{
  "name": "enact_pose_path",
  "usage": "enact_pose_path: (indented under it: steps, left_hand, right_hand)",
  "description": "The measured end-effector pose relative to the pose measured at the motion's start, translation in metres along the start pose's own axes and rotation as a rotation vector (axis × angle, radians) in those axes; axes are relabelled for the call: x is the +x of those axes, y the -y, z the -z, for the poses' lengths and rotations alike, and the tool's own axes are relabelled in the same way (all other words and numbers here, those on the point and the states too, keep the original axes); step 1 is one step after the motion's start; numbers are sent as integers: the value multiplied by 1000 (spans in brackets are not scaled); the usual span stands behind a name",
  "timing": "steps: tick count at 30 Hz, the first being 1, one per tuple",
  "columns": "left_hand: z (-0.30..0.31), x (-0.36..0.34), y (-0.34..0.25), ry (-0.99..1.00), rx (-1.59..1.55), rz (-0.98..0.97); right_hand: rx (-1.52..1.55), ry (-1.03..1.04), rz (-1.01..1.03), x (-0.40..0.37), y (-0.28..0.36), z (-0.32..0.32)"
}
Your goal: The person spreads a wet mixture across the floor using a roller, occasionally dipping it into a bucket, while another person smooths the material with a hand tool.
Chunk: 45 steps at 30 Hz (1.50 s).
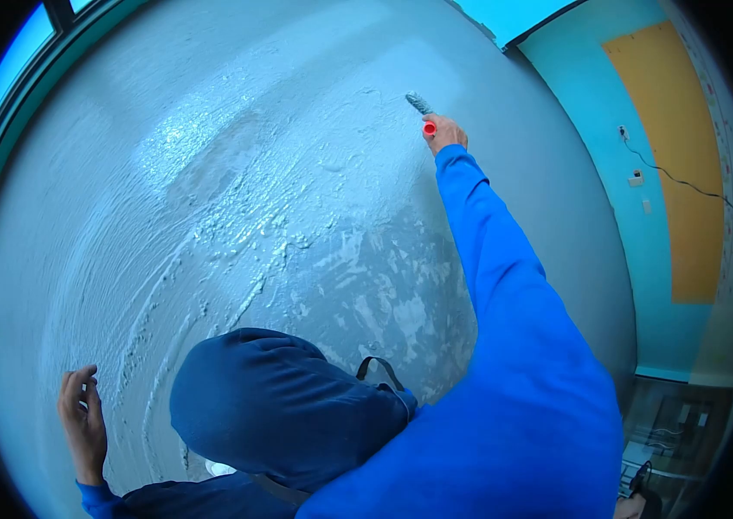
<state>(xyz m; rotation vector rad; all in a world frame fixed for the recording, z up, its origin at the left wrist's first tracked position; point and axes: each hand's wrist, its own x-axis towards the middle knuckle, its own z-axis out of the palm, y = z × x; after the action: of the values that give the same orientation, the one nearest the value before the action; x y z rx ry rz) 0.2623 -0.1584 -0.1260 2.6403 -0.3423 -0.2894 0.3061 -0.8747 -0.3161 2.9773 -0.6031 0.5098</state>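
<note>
In the head view, a broad grey surface (46, 233) is filling the scene, with a dark frame (27, 91) curving along the left and a turquoise wall (570, 86) carrying an ochre panel (687, 164) on the right. The right hand (448, 134) is closing around the red handle of a trowel (419, 104) on the far side, right of centre; the outstretched arm is probably giving it reach, and the blade is lying at or close to the surface. The left hand (83, 424) is hanging near left, fingers apart and loosely curled, gripping nothing visible, perhaps for balance. Wet grey paste (150, 337) is shining in lumps and arched ridges, while a patch (384, 298) at near centre-right is looking thin and mottled. Dark blue cloth (276, 398) is bulging roundly in front, beside a looped strap (381, 365).
</note>
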Motion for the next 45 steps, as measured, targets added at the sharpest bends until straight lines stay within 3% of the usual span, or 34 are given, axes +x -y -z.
enact_pose_path:
  steps: [3, 6, 11, 15, 19, 25, 33, 38, 41, 45]
  left_hand:
    - [4, 0, -1, 16, -14, 31]
    - [3, 3, -3, 17, -34, 35]
    - [-7, 13, 1, 14, -88, 2]
    - [-9, 20, -2, 33, -117, 2]
    - [-10, 18, 8, 27, -126, -4]
    - [-7, 18, 7, 27, -121, 49]
    - [-10, 17, 4, 23, -118, 63]
    - [-9, 15, 9, 33, -126, 86]
    - [-8, 14, 13, 17, -108, 81]
    - [-4, 14, 10, 33, -110, 112]
  right_hand:
    - [-30, 92, 107, -13, 28, 2]
    - [-30, 8, 373, -68, 77, 17]
    - [285, 141, 614, -151, 179, 89]
    - [527, 206, 694, -161, 227, 145]
    - [701, 214, 554, -143, 235, 157]
    - [451, 114, 558, -98, 214, 116]
    - [51, 53, 196, 43, 91, -4]
    - [59, 95, -81, 106, 55, -12]
    - [-8, 156, -75, 115, 72, -12]
    - [59, 158, 76, 101, 117, -3]
